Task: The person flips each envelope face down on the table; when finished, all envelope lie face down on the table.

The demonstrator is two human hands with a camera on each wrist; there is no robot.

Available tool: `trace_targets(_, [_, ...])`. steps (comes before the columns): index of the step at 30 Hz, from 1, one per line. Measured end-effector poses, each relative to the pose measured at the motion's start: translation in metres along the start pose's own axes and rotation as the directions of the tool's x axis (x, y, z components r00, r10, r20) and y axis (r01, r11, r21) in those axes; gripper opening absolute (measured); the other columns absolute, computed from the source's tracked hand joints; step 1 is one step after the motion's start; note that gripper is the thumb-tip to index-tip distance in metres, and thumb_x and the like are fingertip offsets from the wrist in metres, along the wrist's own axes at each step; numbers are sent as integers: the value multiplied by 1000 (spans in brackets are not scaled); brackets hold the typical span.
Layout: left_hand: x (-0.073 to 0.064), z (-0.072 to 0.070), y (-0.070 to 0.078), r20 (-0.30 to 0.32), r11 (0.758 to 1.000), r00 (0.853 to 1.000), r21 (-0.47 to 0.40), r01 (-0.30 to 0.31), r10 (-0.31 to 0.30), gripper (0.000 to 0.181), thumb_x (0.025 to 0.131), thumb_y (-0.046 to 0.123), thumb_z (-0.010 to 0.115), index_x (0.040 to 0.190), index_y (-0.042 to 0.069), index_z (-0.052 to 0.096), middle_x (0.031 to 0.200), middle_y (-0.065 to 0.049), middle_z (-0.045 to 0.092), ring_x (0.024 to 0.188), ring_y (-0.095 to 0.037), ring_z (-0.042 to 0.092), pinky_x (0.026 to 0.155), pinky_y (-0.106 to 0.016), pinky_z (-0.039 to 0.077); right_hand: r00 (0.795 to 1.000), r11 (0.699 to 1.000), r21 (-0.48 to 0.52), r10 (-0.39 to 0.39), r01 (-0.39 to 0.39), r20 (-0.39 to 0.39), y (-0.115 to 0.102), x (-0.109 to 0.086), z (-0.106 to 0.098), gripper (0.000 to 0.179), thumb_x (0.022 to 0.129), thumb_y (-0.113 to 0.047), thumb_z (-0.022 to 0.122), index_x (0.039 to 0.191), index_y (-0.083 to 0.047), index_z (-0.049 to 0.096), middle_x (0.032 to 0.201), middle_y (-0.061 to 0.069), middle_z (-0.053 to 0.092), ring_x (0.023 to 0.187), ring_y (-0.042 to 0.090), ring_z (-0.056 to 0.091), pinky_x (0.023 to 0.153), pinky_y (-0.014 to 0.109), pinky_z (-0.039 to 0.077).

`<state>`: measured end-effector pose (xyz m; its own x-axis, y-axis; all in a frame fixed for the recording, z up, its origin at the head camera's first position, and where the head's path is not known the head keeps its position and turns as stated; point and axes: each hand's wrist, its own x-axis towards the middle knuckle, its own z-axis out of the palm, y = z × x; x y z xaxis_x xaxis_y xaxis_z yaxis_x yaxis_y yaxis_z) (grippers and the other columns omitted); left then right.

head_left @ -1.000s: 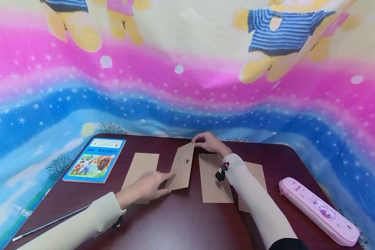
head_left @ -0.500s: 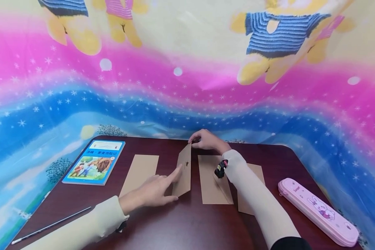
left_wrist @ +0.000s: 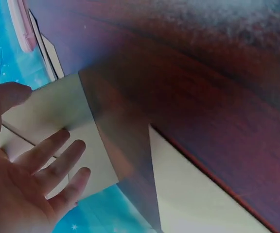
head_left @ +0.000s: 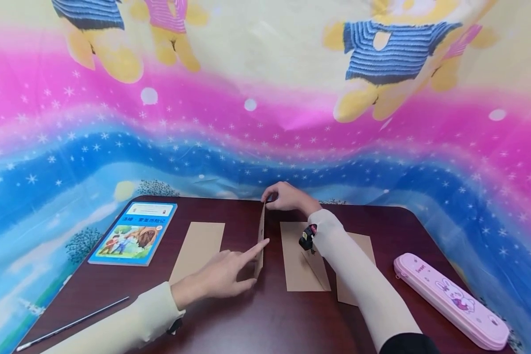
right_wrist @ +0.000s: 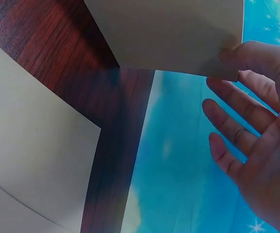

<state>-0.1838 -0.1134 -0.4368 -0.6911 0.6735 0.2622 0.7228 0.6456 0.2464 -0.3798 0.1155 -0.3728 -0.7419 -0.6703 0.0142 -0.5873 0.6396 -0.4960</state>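
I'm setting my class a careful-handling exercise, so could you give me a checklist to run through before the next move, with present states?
1. Right grip pinching the raised paper near a corner: ok.
2. Raised paper lying flat: not ok, it stands nearly upright.
3. Left grip touching the raised paper: cannot tell.
4. Book apart from the leftmost flat paper: ok.
5. Pencil case apart from the rightmost flat paper: ok.

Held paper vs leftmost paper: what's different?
Pose: the held paper stands near upright, almost edge-on in the head view; the leftmost paper lies flat on the table.
Contact: the right hand pinches the held paper at its far edge; no hand grips the leftmost paper.
Shared: both are brown.
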Motion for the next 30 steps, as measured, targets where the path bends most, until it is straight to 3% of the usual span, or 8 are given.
trace_targets(2, [0, -2, 1, -40, 1000, 999, 12, -5, 5, 91, 92, 41, 74, 165, 28, 21, 91, 7, 74, 62, -4, 58, 63, -25, 49, 1000, 1000, 5, -2, 2, 1, -1, 1, 0, 21, 93, -17, 70, 112, -18, 77, 113, 3, 74, 96, 18, 68, 79, 31, 55])
trace_targets(4, [0, -3, 2, -69, 1000, 998, 19, 1, 1, 85, 94, 46, 71, 164, 28, 26, 107, 6, 76, 85, -8, 70, 76, -32, 55, 1000, 1000, 8, -2, 2, 1, -2, 1, 1, 21, 93, -17, 70, 112, -18, 76, 114, 3, 73, 98, 18, 68, 80, 31, 55])
trace_targets(6, [1, -5, 3, -82, 1000, 997, 14, 12, -11, 79, 96, 51, 67, 163, 29, 31, 125, 5, 73, 109, -9, 70, 90, -38, 56, 1000, 1000, 10, 1, -1, 2, -2, 1, 1, 21, 94, -16, 69, 113, -18, 76, 115, 2, 73, 99, 19, 68, 82, 32, 55])
trace_targets(8, [1, -6, 3, -78, 1000, 997, 3, 27, -27, 74, 98, 54, 63, 162, 29, 33, 129, 4, 71, 117, -10, 68, 95, -41, 55, 1000, 1000, 13, 4, -4, 7, -2, 2, 2, 21, 95, -16, 69, 114, -19, 76, 116, 2, 73, 101, 19, 68, 84, 33, 56])
trace_targets(18, [1, -10, 2, -131, 1000, 991, -19, -1, -1, 65, 99, 53, 63, 155, 22, 48, 121, 8, 69, 107, -7, 66, 92, -36, 53, 1000, 999, 38, -9, 9, 6, 2, 4, 4, 20, 96, -18, 71, 116, -18, 75, 117, 3, 73, 104, 20, 69, 88, 35, 56])
trace_targets(25, [1, -14, 0, -174, 985, 985, -166, -44, 15, 58, 93, 37, 75, 145, 18, 60, 115, 5, 69, 98, -8, 67, 88, -28, 55, 1000, 1000, 30, -10, 10, 10, 0, 5, 5, 21, 96, -19, 72, 117, -18, 74, 117, 3, 73, 105, 19, 70, 89, 35, 56])
trace_targets(30, [2, -17, 1, -185, 979, 982, -194, -63, 26, 49, 91, 32, 78, 136, 17, 68, 112, 5, 70, 95, -7, 67, 86, -26, 55, 1000, 999, 37, -20, 20, 11, 1, 6, 6, 22, 97, -19, 71, 118, -17, 74, 117, 3, 73, 108, 20, 69, 93, 37, 56])
